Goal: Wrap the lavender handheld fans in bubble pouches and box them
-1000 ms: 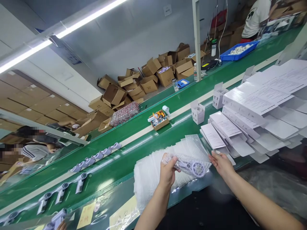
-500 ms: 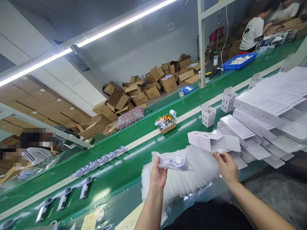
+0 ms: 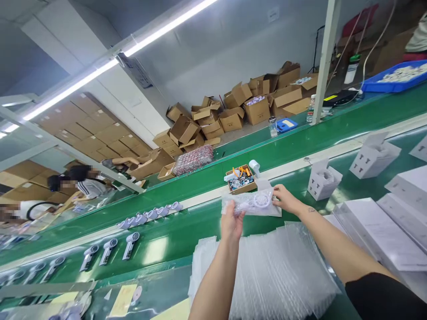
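Nearby, at six o'clock, I have the spread of clear bubble sleeves [image 3: 267, 271], and just beyond, toward four o'clock from mid-view, the bagged fan [image 3: 249, 202], my left hand [image 3: 232, 221] curled closed round its handle end and my right hand [image 3: 284, 198] pinching the white carton [image 3: 276, 211] by the head end. I'd brace the carton, line the fan up with it and gather loose plastic against snags, though I can't tell where its opening lies; the parts box [image 3: 245, 190] beyond, at twelve o'clock, deserves clearance.
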Tool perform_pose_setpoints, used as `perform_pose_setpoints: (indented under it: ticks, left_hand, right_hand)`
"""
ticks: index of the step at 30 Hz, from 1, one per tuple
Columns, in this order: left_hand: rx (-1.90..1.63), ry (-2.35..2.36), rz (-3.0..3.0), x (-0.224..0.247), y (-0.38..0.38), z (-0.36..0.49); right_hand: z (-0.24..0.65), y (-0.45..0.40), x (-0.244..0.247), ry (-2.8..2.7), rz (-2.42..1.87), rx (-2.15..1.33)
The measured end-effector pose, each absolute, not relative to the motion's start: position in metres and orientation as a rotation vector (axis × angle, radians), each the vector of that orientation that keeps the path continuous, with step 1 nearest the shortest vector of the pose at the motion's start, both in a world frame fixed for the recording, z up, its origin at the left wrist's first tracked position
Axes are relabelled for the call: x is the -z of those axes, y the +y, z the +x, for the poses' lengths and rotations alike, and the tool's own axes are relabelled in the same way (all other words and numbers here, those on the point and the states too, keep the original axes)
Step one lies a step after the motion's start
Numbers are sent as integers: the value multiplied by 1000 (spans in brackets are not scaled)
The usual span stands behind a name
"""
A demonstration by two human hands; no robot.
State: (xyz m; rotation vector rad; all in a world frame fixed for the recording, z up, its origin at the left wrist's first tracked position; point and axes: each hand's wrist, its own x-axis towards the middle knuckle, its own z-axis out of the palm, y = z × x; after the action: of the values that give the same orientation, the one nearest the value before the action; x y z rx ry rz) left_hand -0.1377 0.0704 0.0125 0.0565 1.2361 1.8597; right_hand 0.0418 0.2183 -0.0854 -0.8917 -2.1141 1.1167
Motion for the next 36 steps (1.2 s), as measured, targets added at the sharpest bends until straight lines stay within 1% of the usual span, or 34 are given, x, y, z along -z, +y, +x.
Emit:
perform_pose_setpoints:
  ticks: [4, 7, 10, 12, 14, 16, 17, 20, 25, 27, 31, 36]
  left_hand:
    - [-1869, 1364, 297, 3, 126, -122]
    - [-1759, 1698, 656, 17, 140, -118]
    - [-1596, 2087, 1205, 28, 141, -108]
    - [-1348, 2224, 1597, 34, 144, -92]
    - [-939, 2210, 1861, 40, 151, -74]
    - [-612, 2150, 1918, 44, 156, -59]
    - [-517, 2146, 1918, 45, 157, -55]
    - [-392, 2190, 2017, 44, 149, -52]
    - [-49, 1996, 2205, 36, 128, -60]
    - [-90, 2020, 2193, 29, 121, -61]
    - [-362, 2107, 1986, 20, 90, -62]
    - [-548, 1886, 1721, 22, 22, -72]
  right_hand:
    - [49, 224, 104, -2104, -859, -1151]
    - [58, 221, 114, -2074, -901, -1148]
    - [59, 213, 120, -2049, -905, -1168]
    - [57, 209, 122, -2024, -899, -1176]
    - [55, 206, 123, -1986, -914, -1176]
    - [57, 204, 125, -1947, -941, -1171]
    - [60, 204, 126, -1930, -955, -1167]
    - [70, 202, 128, -1898, -1000, -1157]
    - [72, 206, 121, -1897, -1045, -1187]
    - [66, 213, 114, -1943, -1009, -1214]
    - [49, 238, 104, -2046, -967, -1250]
    - [36, 260, 101, -2126, -1036, -1215]
